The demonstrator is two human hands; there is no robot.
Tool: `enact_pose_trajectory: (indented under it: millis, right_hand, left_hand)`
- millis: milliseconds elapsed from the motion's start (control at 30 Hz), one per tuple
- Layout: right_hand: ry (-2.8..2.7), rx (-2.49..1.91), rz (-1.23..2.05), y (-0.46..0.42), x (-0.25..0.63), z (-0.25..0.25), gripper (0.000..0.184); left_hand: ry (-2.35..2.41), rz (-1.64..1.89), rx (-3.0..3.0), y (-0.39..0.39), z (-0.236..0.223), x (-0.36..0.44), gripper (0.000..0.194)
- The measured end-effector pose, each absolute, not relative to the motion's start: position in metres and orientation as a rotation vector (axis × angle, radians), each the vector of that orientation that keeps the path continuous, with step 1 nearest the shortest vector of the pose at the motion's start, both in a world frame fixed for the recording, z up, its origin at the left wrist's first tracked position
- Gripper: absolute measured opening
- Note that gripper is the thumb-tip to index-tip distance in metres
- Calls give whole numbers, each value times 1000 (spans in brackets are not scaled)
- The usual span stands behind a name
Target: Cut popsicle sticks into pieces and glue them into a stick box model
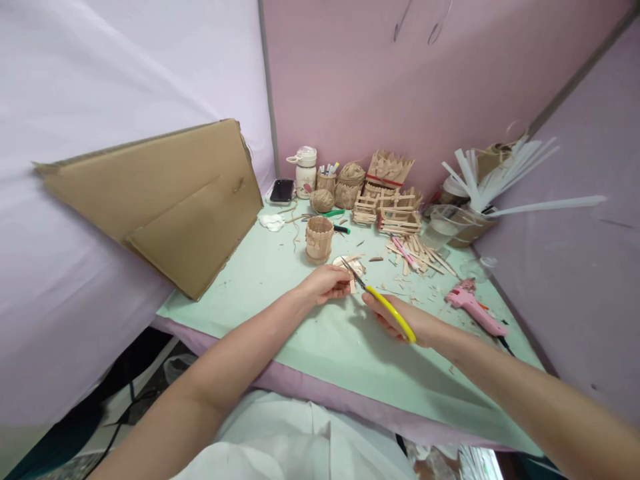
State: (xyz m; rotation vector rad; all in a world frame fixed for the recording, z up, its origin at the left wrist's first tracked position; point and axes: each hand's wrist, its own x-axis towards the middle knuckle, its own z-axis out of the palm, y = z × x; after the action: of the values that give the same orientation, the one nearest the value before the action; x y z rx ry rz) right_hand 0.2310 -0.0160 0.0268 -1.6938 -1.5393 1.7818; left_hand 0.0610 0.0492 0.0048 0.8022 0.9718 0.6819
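My right hand [407, 321] is closed round the yellow handles of a pair of scissors [383, 301], whose dark blades point up and left. The blades meet a short wooden craft stick [353, 285] that my left hand [325, 283] pinches by its fingertips over the pale green table top [280, 293]. Just beyond the blades lies a small round disc of sticks [350, 265]. Behind it stands a small cup built of wooden sticks [319, 239].
A folded cardboard sheet [165, 193] leans at the left. A pink glue gun [475, 308] lies at the right, with loose sticks [417, 253] and offcuts near it. At the back: stick-built crates [387, 203], twine ball [321, 200], phone [282, 191], white jar [306, 171], glue sticks [500, 177].
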Motion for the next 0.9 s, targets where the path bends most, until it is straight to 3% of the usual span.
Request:
enact_pose_trajectory:
  millis: [300, 500, 733, 900]
  right_hand:
    - [-1579, -1857, 1701, -12, 231, 26, 53]
    - [-1404, -1838, 1818, -8, 235, 33, 53]
    - [-1256, -1437, 1853, 5, 250, 58, 48]
    - [-1336, -1225, 1547, 19, 243, 54, 39]
  left_hand:
    - [956, 634, 806, 55, -2, 65, 7]
    - [967, 623, 821, 53, -1, 60, 9]
    - [985, 687, 836, 46, 9, 44, 16]
    - [964, 782, 894, 37, 14, 34, 19]
